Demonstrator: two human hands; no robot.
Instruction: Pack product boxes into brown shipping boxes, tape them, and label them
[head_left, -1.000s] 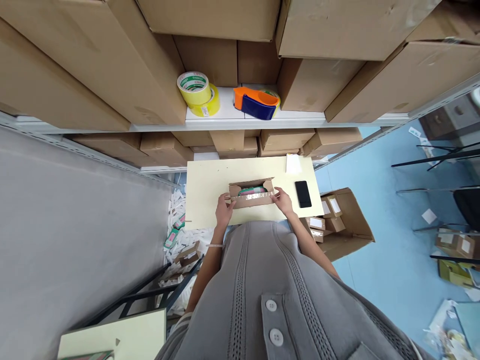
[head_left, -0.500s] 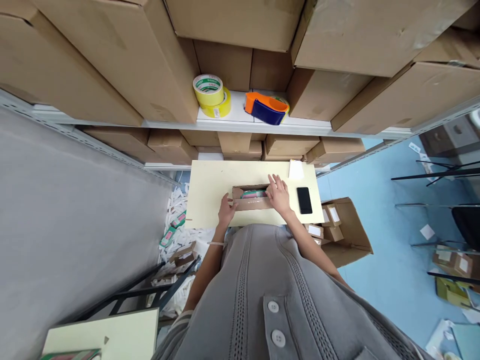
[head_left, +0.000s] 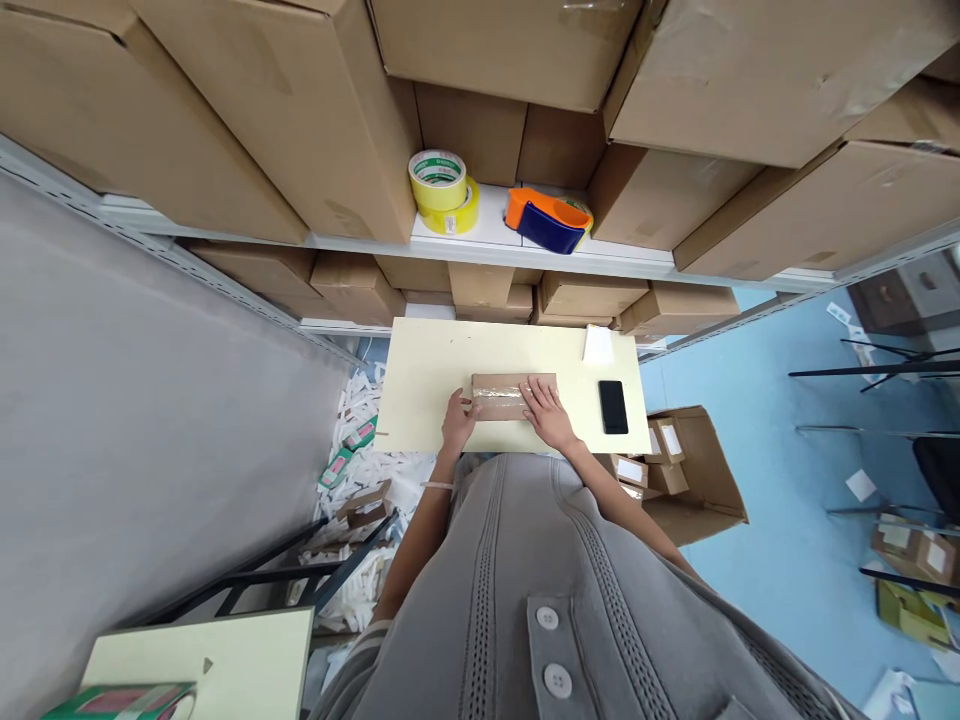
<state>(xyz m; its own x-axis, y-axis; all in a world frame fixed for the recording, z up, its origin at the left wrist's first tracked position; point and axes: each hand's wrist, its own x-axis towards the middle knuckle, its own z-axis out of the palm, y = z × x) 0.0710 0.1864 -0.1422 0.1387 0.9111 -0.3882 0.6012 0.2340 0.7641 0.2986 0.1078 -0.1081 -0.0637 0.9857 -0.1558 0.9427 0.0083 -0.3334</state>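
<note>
A small cardboard box (head_left: 496, 400) lies on the pale yellow table (head_left: 420, 365), its flaps folded down over the top and a strip of shiny clear tape along the middle. My right hand (head_left: 549, 412) rests flat on the right part of the lid with fingers stretched out. At the box's left end, my left hand (head_left: 458, 422) touches the edge, fingers and thumb apart. Whatever is inside the box is hidden by the lid.
A black phone (head_left: 613, 407) and a white paper stack (head_left: 598, 345) lie at the table's right. Tape rolls (head_left: 450, 212) and an orange-blue tape dispenser (head_left: 549, 220) sit on the shelf. An open carton (head_left: 709, 480) holding small boxes stands right; paper scraps (head_left: 360, 400) cover the floor left.
The box was open, with a green and pink item showing inside; its flaps are now down. My right hand has moved from the opening's right end to flat on the lid.
</note>
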